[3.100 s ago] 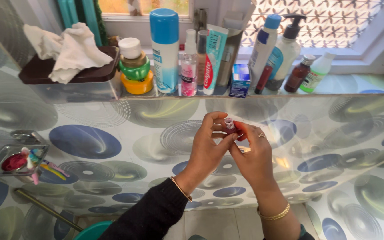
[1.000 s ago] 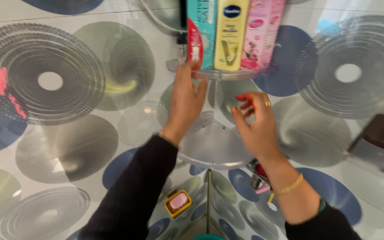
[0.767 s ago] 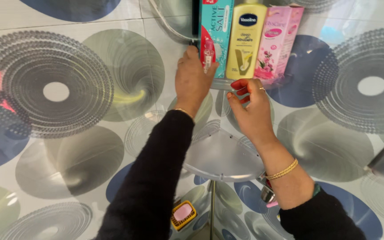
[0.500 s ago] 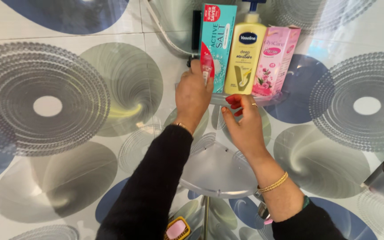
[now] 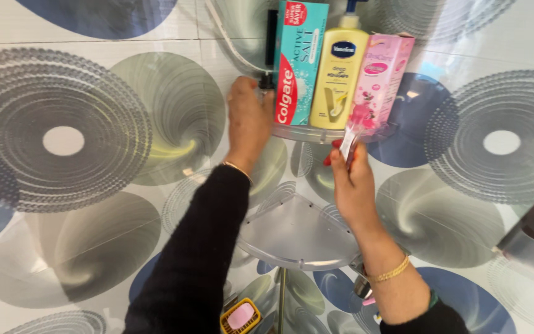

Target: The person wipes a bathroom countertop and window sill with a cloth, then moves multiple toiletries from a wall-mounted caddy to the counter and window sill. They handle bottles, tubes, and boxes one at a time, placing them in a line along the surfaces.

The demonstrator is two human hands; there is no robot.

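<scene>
1. Right hand (image 5: 353, 185): raised below the upper glass shelf (image 5: 316, 134), thumb and fingers pinched together on a small clear tube (image 5: 348, 141) with a pinkish part. The tube sticks up out of the fingertips, tilted, and its top overlaps the shelf's front edge just below the pink carton (image 5: 375, 77). Whether the tube touches the shelf cannot be told.
2. Left hand (image 5: 248, 117): held at the left end of the same shelf, back of the hand toward the camera, fingers curled inward beside the toothpaste carton (image 5: 298, 59). What the fingers grip, if anything, is hidden; it cannot be told whether they close on something. A small dark cap (image 5: 267, 80) shows just above the knuckles.
3. Relation of hands: the two are apart, the left at the shelf's left end, the right under its right half; the tube lies in the right hand only.
4. Upper shelf contents, left to right: the teal toothpaste carton, a yellow lotion pump bottle (image 5: 335, 80), the pink carton, all upright and close together.
5. Lower glass shelf (image 5: 292, 238): a corner shelf beneath both forearms.
6. Further down: a yellow soap dish (image 5: 240, 316) with a pink soap.
7. Wall (image 5: 63, 142): glossy tiles printed with grey and blue discs.
</scene>
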